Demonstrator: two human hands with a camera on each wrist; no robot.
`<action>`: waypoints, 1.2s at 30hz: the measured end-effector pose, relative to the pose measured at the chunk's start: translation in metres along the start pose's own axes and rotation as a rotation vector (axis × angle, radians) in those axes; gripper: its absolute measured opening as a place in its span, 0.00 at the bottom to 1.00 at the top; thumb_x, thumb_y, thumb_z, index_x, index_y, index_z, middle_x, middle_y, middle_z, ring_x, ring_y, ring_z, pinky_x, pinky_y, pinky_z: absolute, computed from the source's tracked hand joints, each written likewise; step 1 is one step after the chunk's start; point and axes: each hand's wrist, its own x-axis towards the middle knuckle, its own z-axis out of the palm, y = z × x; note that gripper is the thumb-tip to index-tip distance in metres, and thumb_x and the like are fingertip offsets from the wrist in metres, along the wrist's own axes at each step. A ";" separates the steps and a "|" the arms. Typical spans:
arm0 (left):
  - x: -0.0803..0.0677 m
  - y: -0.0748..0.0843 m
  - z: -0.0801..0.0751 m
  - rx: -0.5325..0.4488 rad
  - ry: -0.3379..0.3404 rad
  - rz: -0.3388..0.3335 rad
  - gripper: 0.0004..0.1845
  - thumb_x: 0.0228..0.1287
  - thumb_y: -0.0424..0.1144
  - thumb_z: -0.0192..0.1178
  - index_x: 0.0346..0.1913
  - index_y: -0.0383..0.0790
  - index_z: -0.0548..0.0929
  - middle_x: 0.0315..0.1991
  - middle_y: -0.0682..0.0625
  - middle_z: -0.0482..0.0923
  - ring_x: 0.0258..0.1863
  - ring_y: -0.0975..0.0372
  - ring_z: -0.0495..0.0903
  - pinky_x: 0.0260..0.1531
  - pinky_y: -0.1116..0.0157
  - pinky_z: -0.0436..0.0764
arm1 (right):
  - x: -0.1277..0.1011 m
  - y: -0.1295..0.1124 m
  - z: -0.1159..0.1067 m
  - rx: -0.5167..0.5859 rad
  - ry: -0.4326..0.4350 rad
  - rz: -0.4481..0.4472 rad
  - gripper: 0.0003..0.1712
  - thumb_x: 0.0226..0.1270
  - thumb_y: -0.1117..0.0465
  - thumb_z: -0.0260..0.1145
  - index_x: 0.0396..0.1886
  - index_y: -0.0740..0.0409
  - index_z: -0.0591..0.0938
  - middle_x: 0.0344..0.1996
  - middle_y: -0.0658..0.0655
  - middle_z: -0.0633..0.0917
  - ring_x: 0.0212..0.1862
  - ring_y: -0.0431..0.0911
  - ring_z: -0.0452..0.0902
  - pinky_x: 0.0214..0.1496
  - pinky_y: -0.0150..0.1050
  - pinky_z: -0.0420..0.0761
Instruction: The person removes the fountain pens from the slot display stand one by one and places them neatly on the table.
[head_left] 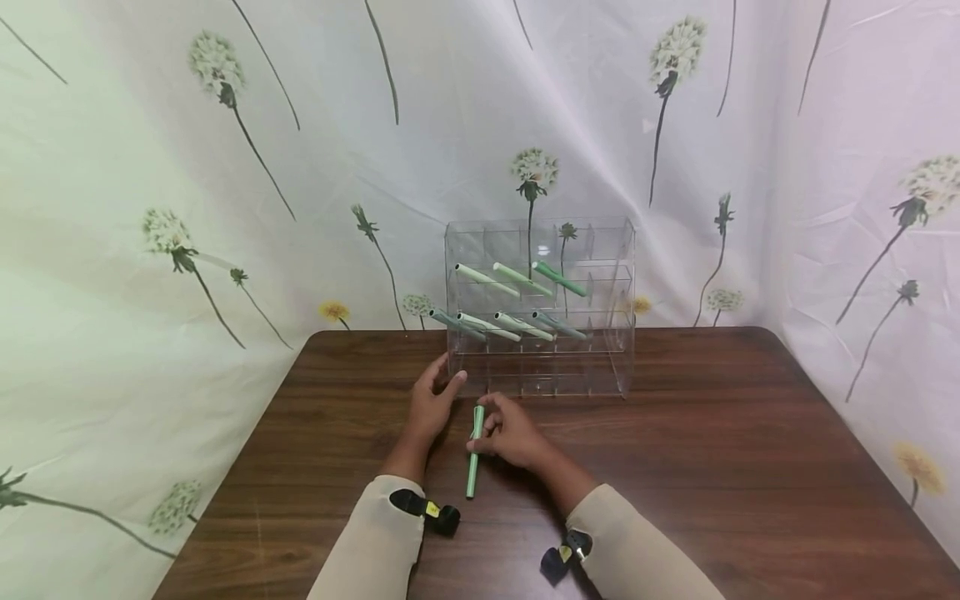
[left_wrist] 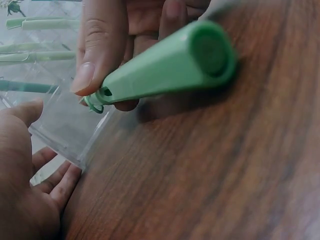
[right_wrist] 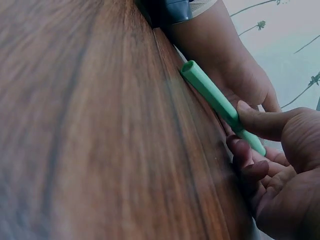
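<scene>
Rack (head_left: 540,308) shows from head only.

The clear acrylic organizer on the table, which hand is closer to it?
Left. The left hand touches the clear acrylic organizer at its lower left front corner. The right hand sits just in front of it, pinching a green pen.

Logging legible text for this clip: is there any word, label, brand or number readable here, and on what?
None can be read.
Green pen held by the right hand: no print shows in any view.
Clear acrylic organizer touched by the left hand: no label visible.
Yellow tags on the wrist cameras: too small to read.
</scene>
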 end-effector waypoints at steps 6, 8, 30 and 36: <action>-0.010 0.015 -0.004 -0.025 -0.039 0.016 0.31 0.84 0.41 0.63 0.82 0.38 0.70 0.79 0.33 0.72 0.76 0.36 0.75 0.75 0.36 0.72 | 0.001 0.003 -0.003 -0.029 -0.058 -0.009 0.42 0.63 0.67 0.83 0.73 0.69 0.72 0.28 0.53 0.87 0.23 0.37 0.74 0.31 0.31 0.76; -0.010 0.015 -0.004 -0.025 -0.046 0.024 0.31 0.84 0.41 0.62 0.83 0.37 0.69 0.79 0.32 0.72 0.75 0.36 0.75 0.75 0.36 0.72 | 0.002 0.004 -0.004 -0.029 -0.069 -0.016 0.42 0.63 0.67 0.83 0.73 0.69 0.72 0.27 0.52 0.86 0.23 0.37 0.73 0.31 0.31 0.75; -0.010 0.015 -0.005 -0.017 -0.024 0.036 0.30 0.83 0.39 0.63 0.81 0.38 0.72 0.79 0.32 0.72 0.77 0.36 0.74 0.78 0.35 0.69 | 0.011 0.008 -0.003 -0.047 -0.102 0.009 0.39 0.62 0.67 0.83 0.69 0.72 0.76 0.25 0.49 0.84 0.21 0.38 0.74 0.23 0.32 0.73; 0.003 -0.007 -0.002 -0.011 -0.013 0.029 0.30 0.83 0.39 0.63 0.82 0.39 0.71 0.80 0.33 0.71 0.78 0.36 0.73 0.78 0.36 0.68 | 0.011 0.010 -0.002 -0.044 -0.092 0.009 0.39 0.62 0.68 0.83 0.70 0.73 0.77 0.25 0.50 0.84 0.21 0.38 0.74 0.23 0.33 0.73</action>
